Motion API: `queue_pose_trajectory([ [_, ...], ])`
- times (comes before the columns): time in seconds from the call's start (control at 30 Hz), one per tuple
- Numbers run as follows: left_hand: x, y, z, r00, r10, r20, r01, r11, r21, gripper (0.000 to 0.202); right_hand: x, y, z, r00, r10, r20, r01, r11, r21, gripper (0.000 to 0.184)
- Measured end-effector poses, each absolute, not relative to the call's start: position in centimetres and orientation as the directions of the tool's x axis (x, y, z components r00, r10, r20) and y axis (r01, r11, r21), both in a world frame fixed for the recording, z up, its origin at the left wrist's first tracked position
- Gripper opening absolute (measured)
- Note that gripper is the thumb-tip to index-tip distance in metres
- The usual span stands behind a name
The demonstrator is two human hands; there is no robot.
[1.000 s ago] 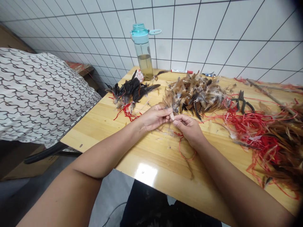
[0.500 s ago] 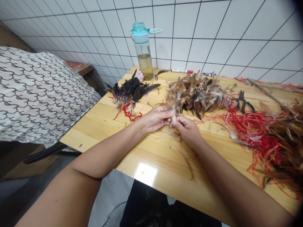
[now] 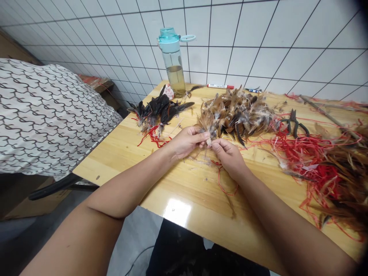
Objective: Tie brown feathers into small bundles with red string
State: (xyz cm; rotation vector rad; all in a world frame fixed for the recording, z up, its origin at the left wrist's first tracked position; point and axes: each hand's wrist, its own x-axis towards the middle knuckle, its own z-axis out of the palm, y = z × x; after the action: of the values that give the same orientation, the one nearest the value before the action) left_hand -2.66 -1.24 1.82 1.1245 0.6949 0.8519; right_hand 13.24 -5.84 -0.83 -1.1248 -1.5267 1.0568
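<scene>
My left hand (image 3: 185, 142) and my right hand (image 3: 230, 156) meet over the wooden table (image 3: 138, 161), both pinched on the quill end of a small bunch of brown feathers (image 3: 207, 124). The bunch fans up and away from my fingers toward a larger pile of brown feathers (image 3: 241, 111) just behind. A red string (image 3: 222, 182) trails from under my right hand across the tabletop. Both hands are closed around the bunch's base.
A pile of black feathers (image 3: 159, 109) with red string lies at the left. A teal-lidded bottle (image 3: 174, 61) stands by the tiled wall. Black scissors (image 3: 294, 122), tangled red string (image 3: 304, 153) and more feathers (image 3: 342, 180) fill the right. A patterned cloth (image 3: 46, 115) lies left.
My hands barely shifted, staying pinched on the feather bunch; the fingers made small movements at its base.
</scene>
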Motion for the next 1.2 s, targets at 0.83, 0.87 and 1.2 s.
queue_pose_trajectory([
  [0.83,-2.5,-1.5,0.9,0.481,0.869,0.112,0.081,-0.171,0.982,0.032,13.7,-5.3,-1.4,-0.138,0.957,0.255,0.304,0.286,-0.909,0.022],
  [0.87,-2.5,-1.5,0.8,0.494,0.863,0.106,0.064,-0.158,0.985,0.034,13.7,-5.3,-1.5,-0.153,0.955,0.255,0.298,0.29,-0.909,0.02],
  [1.2,-1.8,-2.2,1.1,0.557,0.829,0.056,-0.135,0.024,0.991,0.04,13.7,-5.1,-2.1,-0.148,0.955,0.258,0.218,0.286,-0.933,0.024],
])
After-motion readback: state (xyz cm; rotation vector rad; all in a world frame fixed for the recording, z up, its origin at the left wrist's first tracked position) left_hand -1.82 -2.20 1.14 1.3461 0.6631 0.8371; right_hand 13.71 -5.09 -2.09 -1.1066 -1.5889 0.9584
